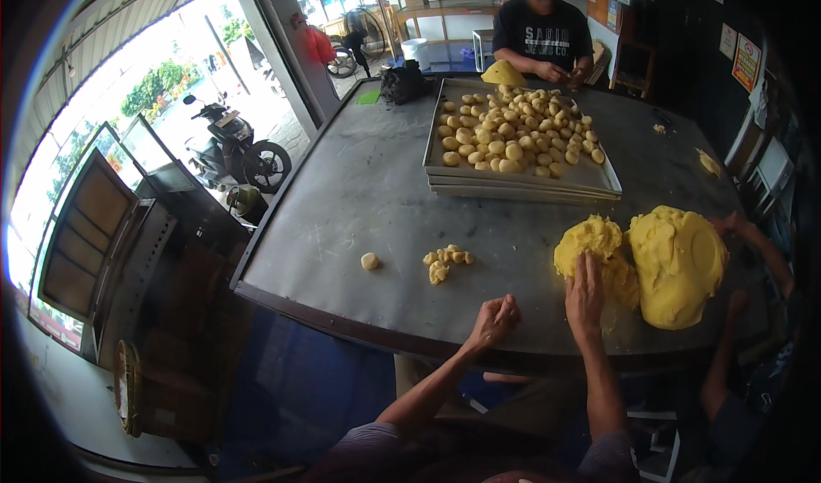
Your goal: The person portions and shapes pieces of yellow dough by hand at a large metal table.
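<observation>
My left hand [496, 319] is closed in a fist over the table's near edge; whatever may be inside its fingers is hidden. Fingers stretched out and close together, my right hand [585, 291] touches the near side of a crumbly yellow filling mound [587, 242]. A larger, smoother yellow dough mass [680, 265] stands right beside that mound. To the left of my fist lie a small cluster of pale dough pieces [446, 261] and one single round dough ball [369, 261].
Stacked metal trays [436, 154] with many dough balls [513, 128] stand mid-table. Across the metal table [342, 184], a person in a black shirt [545, 34] works with both hands. Another person's arm [765, 248] reaches in from the right. A black plastic bag [404, 83] sits far left.
</observation>
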A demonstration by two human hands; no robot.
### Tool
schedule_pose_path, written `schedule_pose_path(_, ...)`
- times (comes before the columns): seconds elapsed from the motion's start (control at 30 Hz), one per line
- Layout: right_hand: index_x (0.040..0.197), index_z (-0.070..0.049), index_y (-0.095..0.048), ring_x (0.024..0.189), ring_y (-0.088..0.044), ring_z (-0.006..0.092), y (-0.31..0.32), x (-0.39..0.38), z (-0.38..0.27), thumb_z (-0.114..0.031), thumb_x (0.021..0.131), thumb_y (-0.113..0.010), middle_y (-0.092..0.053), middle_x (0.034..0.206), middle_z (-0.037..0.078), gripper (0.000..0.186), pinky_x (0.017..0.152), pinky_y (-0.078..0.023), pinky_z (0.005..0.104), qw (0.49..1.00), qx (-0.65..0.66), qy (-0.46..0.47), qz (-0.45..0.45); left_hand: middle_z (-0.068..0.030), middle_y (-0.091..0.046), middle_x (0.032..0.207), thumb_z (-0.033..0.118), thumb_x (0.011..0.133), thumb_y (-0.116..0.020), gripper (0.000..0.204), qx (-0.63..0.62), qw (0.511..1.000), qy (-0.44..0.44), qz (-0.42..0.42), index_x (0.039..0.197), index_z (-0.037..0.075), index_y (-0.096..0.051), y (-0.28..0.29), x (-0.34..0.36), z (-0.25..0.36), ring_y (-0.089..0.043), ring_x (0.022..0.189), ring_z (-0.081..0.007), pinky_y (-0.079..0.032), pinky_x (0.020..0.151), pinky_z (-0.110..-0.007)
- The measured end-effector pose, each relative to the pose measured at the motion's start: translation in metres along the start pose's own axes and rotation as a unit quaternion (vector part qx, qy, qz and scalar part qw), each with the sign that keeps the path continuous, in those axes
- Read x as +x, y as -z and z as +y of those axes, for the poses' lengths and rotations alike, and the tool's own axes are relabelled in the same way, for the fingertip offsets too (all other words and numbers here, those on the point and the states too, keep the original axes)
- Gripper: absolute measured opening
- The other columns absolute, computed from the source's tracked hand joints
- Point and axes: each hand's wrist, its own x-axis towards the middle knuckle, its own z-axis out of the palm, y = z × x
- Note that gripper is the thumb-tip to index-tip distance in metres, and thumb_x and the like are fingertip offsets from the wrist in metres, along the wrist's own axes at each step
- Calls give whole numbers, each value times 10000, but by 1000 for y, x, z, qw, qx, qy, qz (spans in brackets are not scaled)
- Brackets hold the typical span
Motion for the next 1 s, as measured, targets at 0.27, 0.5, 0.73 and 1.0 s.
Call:
schedule_pose_path(0.27,1130,-11,-559,1115,-569,344,-4,-16,10,-153,883,-679,-580,1185,174,309,904,-513,406,1000,3,-12,29,39,-436,813,455,1043,-424,414,-7,1000,-4,-29,1015,64,-557,5,4,8,-393,706,-68,-375,630,-232)
schedule_pose_path(0.5,1167,-11,-547,1079,-582,374,24,-41,12,-131,883,-669,-593,1143,187,331,875,-512,445,987,120,-89,-57,-4,-574,951,350,1053,-452,329,-57,996,51,-54,1041,46,-575,24,-7,22,-504,782,-74,-434,706,-219)
schedule_pose_path(0.73,1303,9,-492,1153,-547,419,46,-80,21,-69,894,-632,-541,1261,235,439,904,-503,448,967,223,-106,-66,-110,-539,915,186,1032,-452,190,216,973,-71,-45,1031,20,-545,16,-13,11,-527,812,-232,-442,752,-344)
schedule_pose_path(1.0,1269,26,-533,1147,-545,397,22,-74,-2,-50,937,-567,-590,1208,209,342,931,-466,442,981,140,-131,40,-176,-607,1129,112,956,-516,193,474,869,-139,-4,1109,17,-586,17,0,30,-571,1045,-364,-402,958,-460)
